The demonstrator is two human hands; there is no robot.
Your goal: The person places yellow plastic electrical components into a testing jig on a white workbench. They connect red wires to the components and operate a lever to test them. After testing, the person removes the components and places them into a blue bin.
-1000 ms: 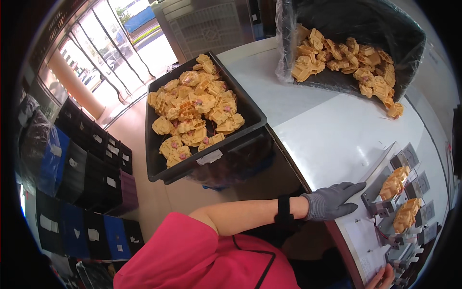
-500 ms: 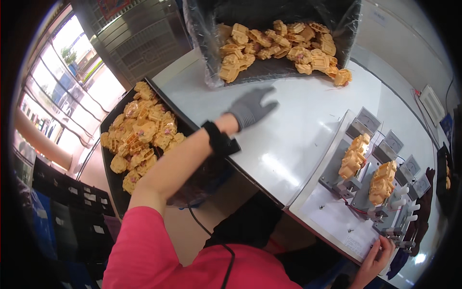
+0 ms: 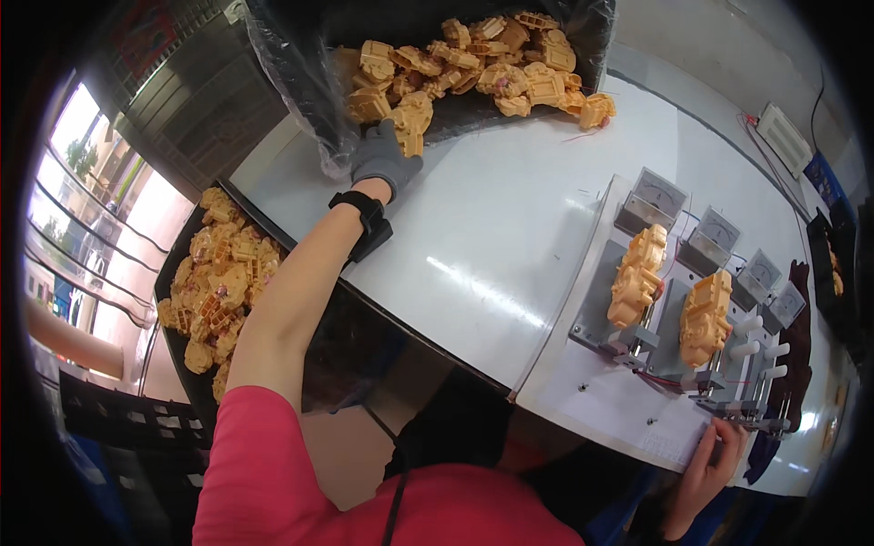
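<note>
My left hand (image 3: 390,167), in a grey glove, closes on a yellow moulded plastic part (image 3: 412,116) at the near left of the black, plastic-lined bin (image 3: 464,130). Its fingers are partly hidden by the part and the glove. Several similar parts lie piled in that bin. At the lower right, my bare right hand (image 3: 714,462) rests by the front edge of a test fixture (image 3: 596,400), fingers loosely bent and apart, with nothing seen in them. Two yellow parts, one on the left station (image 3: 638,276) and one on the right station (image 3: 706,318), sit on the fixture.
Small dial meters (image 3: 657,193) stand behind the fixture's stations, with clamps and white knobs (image 3: 746,326) at its right. A second black bin (image 3: 173,264), heaped with yellow parts, stands left of the white table (image 3: 464,255). Dark cloth (image 3: 794,364) lies right of the fixture.
My left hand has moved left and away from me, from above the table to the bin, and taken hold of a yellow part. The right hand stays by the fixture's front edge.
</note>
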